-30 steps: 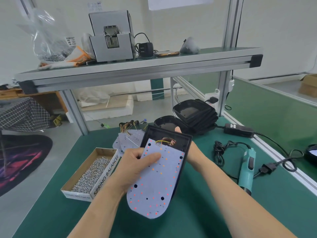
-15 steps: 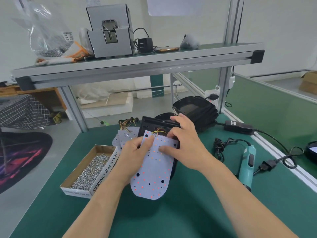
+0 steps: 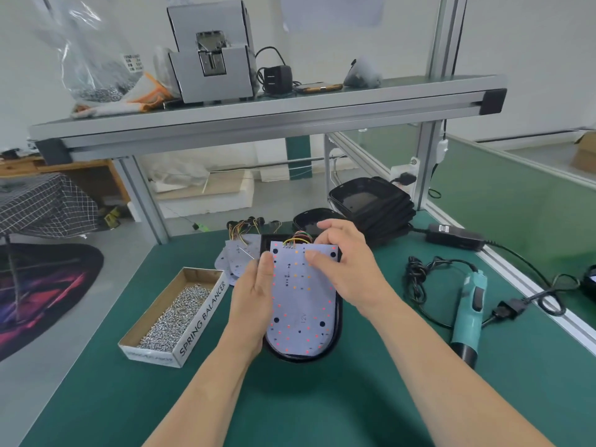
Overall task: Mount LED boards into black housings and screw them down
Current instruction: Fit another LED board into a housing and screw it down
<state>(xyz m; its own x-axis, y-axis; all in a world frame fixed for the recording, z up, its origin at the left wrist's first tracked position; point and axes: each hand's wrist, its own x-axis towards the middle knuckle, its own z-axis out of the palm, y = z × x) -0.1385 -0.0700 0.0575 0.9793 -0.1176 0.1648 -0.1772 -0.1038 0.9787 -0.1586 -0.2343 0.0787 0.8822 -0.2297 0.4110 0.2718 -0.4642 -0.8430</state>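
The board (image 3: 301, 298) is laid face up over the housing (image 3: 300, 359), which sits near the middle of the counter (image 3: 322, 401) with its rounded end toward the near edge. Only a thin black rim is left showing, so the board is judged to be almost seated but not yet screwed. Its left edge is pinched by the left hand (image 3: 254, 301), thumb on top and fingers hidden below, apparently so that the outline can be lined up with the rim. The right hand (image 3: 346, 272) is not clenched and nothing is grasped by it: bent fingertips (image 3: 311, 257) are pressed on the board near its far end and the thumb is raised above the wires (image 3: 298, 237), probably so that these can be tucked under while that end is pushed down. The box (image 3: 206, 312) of screws is kept just left of the housing and the driver (image 3: 469, 312) lies toward the right edge, both within reach for fastening. 1 stack (image 3: 374, 208) of empty housings is set at the far edge, and spare boards (image 3: 237, 257) lie beside the box.
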